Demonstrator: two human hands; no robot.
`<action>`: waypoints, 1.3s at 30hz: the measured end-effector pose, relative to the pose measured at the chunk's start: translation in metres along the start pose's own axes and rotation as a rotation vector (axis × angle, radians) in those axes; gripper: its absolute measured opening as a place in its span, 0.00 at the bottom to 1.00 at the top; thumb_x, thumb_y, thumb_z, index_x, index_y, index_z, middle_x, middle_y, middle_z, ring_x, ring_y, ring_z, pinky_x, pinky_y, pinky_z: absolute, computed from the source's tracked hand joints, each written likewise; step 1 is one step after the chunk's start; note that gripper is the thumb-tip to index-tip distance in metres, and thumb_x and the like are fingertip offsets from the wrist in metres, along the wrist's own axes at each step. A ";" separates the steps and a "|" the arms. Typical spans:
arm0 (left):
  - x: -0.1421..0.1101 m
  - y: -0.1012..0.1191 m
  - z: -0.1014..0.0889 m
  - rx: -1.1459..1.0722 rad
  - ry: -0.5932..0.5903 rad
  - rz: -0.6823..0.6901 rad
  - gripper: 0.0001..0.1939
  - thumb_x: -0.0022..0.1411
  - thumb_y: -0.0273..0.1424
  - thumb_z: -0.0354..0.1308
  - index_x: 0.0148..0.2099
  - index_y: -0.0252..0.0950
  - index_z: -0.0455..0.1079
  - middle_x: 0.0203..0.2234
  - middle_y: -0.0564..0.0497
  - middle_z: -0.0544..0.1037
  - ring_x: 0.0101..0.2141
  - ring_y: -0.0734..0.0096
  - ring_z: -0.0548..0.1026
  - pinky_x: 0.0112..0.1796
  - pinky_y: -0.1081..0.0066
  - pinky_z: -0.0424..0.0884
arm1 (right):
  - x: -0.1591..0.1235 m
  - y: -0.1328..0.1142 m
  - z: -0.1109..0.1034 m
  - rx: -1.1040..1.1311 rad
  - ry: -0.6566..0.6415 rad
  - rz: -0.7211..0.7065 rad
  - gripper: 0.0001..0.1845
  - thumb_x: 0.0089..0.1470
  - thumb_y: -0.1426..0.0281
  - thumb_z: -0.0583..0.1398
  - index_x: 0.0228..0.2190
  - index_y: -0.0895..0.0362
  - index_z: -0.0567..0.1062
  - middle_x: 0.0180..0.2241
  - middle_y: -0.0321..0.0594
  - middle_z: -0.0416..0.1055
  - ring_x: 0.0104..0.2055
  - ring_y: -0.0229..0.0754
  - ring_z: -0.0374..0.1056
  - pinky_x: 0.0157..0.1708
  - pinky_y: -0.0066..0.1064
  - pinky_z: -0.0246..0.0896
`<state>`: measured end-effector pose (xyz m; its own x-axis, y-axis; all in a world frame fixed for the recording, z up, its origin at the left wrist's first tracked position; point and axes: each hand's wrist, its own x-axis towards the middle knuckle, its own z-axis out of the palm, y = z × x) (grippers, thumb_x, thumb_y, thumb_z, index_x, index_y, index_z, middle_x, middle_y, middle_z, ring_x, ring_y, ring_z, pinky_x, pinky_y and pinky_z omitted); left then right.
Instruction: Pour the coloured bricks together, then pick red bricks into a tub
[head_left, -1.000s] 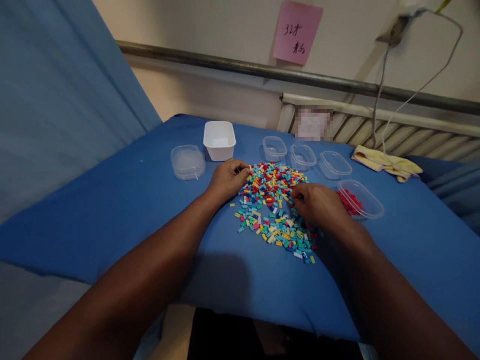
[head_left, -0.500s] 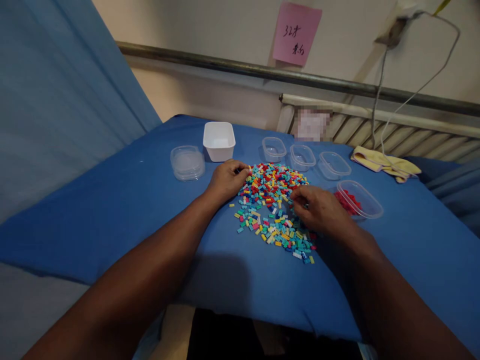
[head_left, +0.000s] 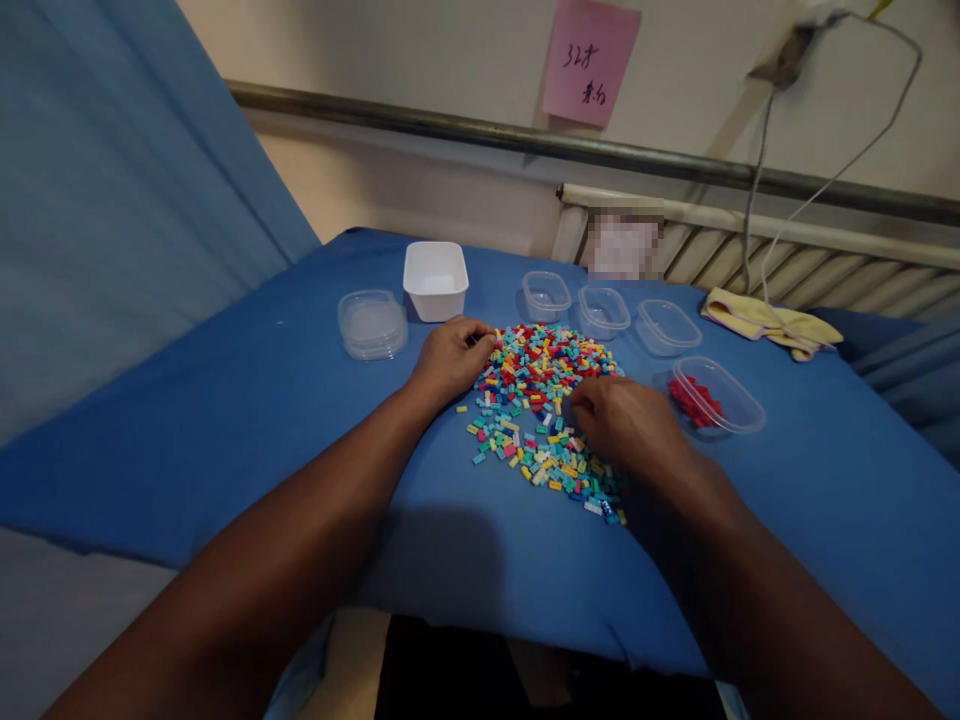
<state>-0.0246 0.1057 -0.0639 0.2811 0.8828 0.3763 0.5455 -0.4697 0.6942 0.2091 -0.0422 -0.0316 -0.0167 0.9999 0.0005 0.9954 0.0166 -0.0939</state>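
A heap of small toy building bricks (head_left: 540, 370) in red, yellow, teal, white and other colours lies on the blue cloth. At the heap's left edge rests my left hand (head_left: 452, 360), thumb and forefinger drawn together. Whatever lies between those fingertips is too small to make out. My right hand (head_left: 630, 420) is over the right side of the heap, fingers curled down into the bricks. Its fingertips are partly hidden, and anything in them cannot be made out. Just right of this hand, a clear plastic tub (head_left: 731, 400) contains red bricks (head_left: 696, 402).
Three more clear tubs (head_left: 547, 296) stand behind the heap. A white tub (head_left: 436, 285) and stacked clear lids or shallow tubs (head_left: 372, 325) are at the back left. A yellow cloth (head_left: 772, 322) lies by the radiator (head_left: 705, 240). The blue-covered table (head_left: 247, 430) meets the wall.
My right hand has shifted a little left over the heap, its fingers curling in more. My left hand has stayed almost in place.
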 end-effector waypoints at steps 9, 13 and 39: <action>0.001 -0.001 -0.001 0.007 0.022 0.005 0.09 0.66 0.33 0.62 0.41 0.38 0.83 0.40 0.48 0.85 0.41 0.61 0.81 0.47 0.63 0.75 | 0.000 0.012 0.003 0.166 0.195 -0.075 0.15 0.62 0.71 0.59 0.46 0.54 0.84 0.45 0.46 0.83 0.46 0.50 0.77 0.45 0.37 0.65; 0.000 -0.001 0.000 0.000 0.028 0.009 0.08 0.66 0.33 0.62 0.40 0.38 0.83 0.39 0.48 0.85 0.41 0.62 0.81 0.47 0.63 0.75 | -0.013 0.066 -0.007 0.192 0.525 0.071 0.18 0.61 0.67 0.59 0.46 0.57 0.85 0.42 0.50 0.82 0.43 0.52 0.75 0.46 0.41 0.67; 0.000 -0.002 0.004 -0.001 0.025 0.025 0.08 0.66 0.34 0.63 0.40 0.38 0.83 0.39 0.48 0.85 0.40 0.62 0.81 0.46 0.63 0.75 | 0.015 -0.020 0.028 0.195 0.141 -0.337 0.12 0.67 0.75 0.59 0.46 0.57 0.83 0.46 0.48 0.83 0.51 0.50 0.76 0.54 0.39 0.66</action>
<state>-0.0231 0.1071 -0.0677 0.2745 0.8704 0.4087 0.5375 -0.4913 0.6854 0.1859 -0.0275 -0.0572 -0.3117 0.9292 0.1988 0.8999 0.3558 -0.2522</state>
